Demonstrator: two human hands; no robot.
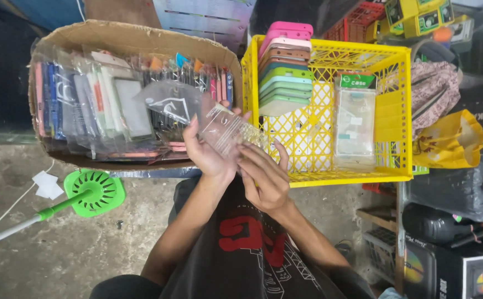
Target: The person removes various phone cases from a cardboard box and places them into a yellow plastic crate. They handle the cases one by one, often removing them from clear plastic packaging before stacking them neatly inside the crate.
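Now both hands pinch a clear sleeve (225,128): left hand (205,152) fingers underneath, right hand (263,174) at four o'clock. Slick plastic could slip toward the crate (402,111).

cardboard box (136,39): packed full | yellow crate (396,111): open floor between case stacks

Small phone-accessory shop or stall: cardboard box (131,39) crammed with bagged phone cases, yellow plastic crate (396,111) holding a stack of coloured cases (284,72) and clear packaged ones, boxed goods (463,271) on shelves at right, rough concrete floor (59,243)
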